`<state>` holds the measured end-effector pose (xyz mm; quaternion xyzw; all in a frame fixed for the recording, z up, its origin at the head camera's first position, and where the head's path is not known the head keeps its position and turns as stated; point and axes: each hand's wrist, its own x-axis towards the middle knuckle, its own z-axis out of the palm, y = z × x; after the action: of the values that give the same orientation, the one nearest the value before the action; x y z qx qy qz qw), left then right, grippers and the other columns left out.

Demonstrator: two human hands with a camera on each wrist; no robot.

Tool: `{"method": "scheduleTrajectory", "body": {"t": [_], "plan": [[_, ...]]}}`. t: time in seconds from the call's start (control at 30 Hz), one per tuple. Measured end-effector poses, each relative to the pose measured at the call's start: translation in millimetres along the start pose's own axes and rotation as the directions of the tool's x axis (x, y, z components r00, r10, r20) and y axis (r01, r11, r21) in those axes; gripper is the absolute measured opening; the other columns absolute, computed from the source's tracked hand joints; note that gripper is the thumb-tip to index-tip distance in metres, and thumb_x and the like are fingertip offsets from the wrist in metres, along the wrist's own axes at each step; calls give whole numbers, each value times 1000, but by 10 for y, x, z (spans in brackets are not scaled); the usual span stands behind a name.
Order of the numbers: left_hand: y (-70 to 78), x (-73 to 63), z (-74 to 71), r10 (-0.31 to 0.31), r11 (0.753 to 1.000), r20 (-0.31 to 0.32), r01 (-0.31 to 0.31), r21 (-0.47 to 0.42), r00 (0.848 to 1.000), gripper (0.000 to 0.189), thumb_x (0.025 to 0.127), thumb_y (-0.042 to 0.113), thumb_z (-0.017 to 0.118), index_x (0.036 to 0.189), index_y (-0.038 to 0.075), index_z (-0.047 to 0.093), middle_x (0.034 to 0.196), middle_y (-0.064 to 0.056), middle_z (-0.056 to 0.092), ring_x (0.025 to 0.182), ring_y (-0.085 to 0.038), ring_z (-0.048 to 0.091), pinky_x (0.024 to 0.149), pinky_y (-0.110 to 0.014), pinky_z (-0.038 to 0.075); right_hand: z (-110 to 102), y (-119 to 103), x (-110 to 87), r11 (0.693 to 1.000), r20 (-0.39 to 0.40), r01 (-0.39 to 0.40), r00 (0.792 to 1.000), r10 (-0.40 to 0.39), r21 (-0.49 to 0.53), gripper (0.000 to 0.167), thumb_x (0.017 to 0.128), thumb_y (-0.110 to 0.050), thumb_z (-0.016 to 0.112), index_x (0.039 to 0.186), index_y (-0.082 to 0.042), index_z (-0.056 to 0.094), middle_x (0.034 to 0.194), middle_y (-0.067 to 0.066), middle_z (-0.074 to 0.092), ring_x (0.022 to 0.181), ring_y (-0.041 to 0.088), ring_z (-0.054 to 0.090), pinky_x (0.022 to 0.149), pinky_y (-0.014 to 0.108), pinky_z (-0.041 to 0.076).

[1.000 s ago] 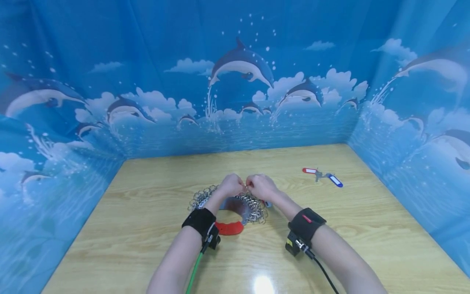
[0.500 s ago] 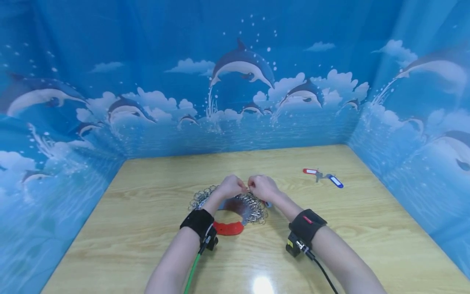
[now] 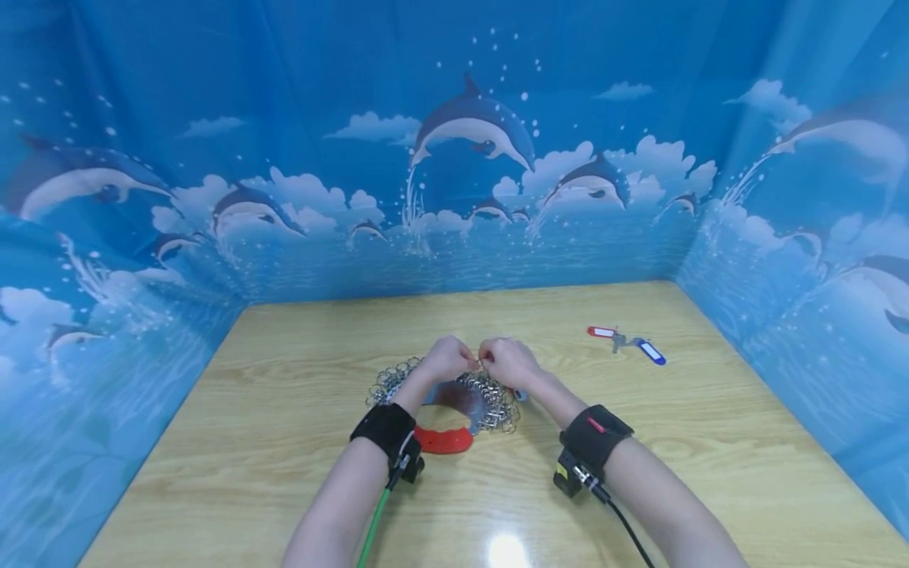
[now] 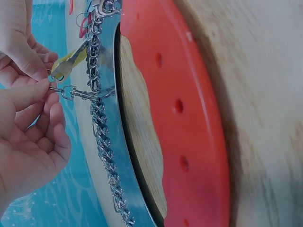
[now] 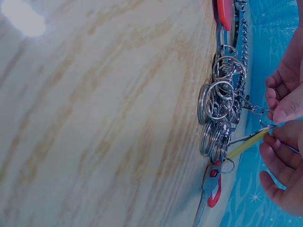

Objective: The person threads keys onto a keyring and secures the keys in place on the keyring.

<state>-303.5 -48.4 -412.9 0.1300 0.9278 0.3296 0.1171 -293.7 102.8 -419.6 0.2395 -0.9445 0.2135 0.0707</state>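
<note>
Far left, the blue fabric backdrop with printed dolphins [image 3: 106,260] runs down beside the light wood-grain table [image 3: 284,379]. Moving right, there's a green cable [image 3: 372,525] on a black wrist strap [image 3: 386,430], then a bunch of silver metal rings [image 3: 389,383] hugging the left side of a big flat shiny metal hoop [image 3: 465,400]. The hoop's lying on the table in front of the person, with a curved red handle [image 3: 447,440] on the near side.

The left hand [image 3: 447,359] is over the hoop's far edge, thumb and fingertips pinching the end of a small silver swivel clasp [image 4: 85,95] that hangs off the hoop. The right hand [image 3: 509,363] is right beside it, fingertips pinching the head end of a silver key with a yellow tag [image 5: 248,145]. Can't tell if the key is threaded on the clasp.

More silver rings [image 3: 490,398] bunch up on the hoop's right, next to a red and blue-grey tag-like piece [image 5: 210,182]. Further right, well apart, a little pile of silver keys [image 3: 618,341] sits between a red tag [image 3: 602,332] and a blue tag [image 3: 651,352].
</note>
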Motion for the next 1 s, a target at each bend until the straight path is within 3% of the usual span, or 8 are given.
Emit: {"method": "scheduleTrajectory", "body": {"t": [0.2, 0.37, 0.47, 0.53, 0.7, 0.77, 1.0], "plan": [[0, -3, 10, -7, 1000, -14, 7, -2, 1000, 14, 81, 11, 65, 74, 1, 72, 55, 1, 50, 49, -10, 39, 52, -22, 35, 12, -5, -11, 1000, -4, 14, 1000, -14, -14, 9, 78, -4, 63, 82, -10, 67, 76, 0, 64, 67, 16, 58, 61, 31, 47], [16, -5, 16, -38, 999, -21, 37, -33, 999, 24, 80, 9, 63, 59, -2, 61, 46, 5, 30, 43, -9, 27, 46, -23, 27, 7, -19, -8, 1000, 7, 23, 1000, -23, -20, 9, 79, -4, 63, 83, -10, 68, 79, 1, 65, 69, 16, 59, 64, 31, 48], [15, -8, 14, -50, 998, -5, 49, -49, 999, 29, 81, 10, 65, 56, 0, 55, 46, 6, 27, 43, -9, 25, 46, -23, 24, -4, -33, -8, 1000, 15, 6, 1000, -5, -18, 10, 78, -3, 63, 84, -10, 68, 81, 2, 66, 71, 17, 60, 65, 31, 48], [3, -13, 16, -47, 998, 28, 48, -50, 998, 28, 82, 12, 66, 57, 1, 56, 48, 5, 30, 44, -10, 26, 47, -23, 24, -11, -35, -14, 1000, 19, -9, 1000, 9, -19, 11, 78, -3, 63, 84, -10, 68, 81, 3, 66, 71, 18, 60, 65, 32, 48], [-30, -20, 30, -35, 998, 90, 38, -43, 995, 16, 85, 15, 65, 76, 4, 71, 61, -2, 56, 52, -11, 42, 51, -24, 33, -13, -19, -26, 999, 42, -35, 998, 36, -19, 9, 79, -3, 62, 84, -9, 68, 80, 3, 65, 71, 18, 60, 65, 32, 48], [-34, -20, 33, -30, 998, 81, 34, -51, 996, 15, 85, 14, 64, 81, 3, 73, 66, -6, 60, 54, -12, 44, 52, -24, 35, -12, -13, -27, 999, 43, -35, 998, 36, -18, 9, 79, -4, 62, 84, -9, 68, 80, 3, 66, 71, 18, 60, 65, 32, 48], [-5, -11, 23, -4, 999, 14, 5, -35, 1000, 13, 82, 8, 63, 77, 0, 72, 65, -8, 62, 50, -10, 42, 49, -22, 33, -22, 0, -16, 1000, 25, -22, 999, 22, -2, 11, 78, -2, 62, 84, -9, 68, 79, 3, 65, 70, 18, 60, 64, 33, 48]]}}
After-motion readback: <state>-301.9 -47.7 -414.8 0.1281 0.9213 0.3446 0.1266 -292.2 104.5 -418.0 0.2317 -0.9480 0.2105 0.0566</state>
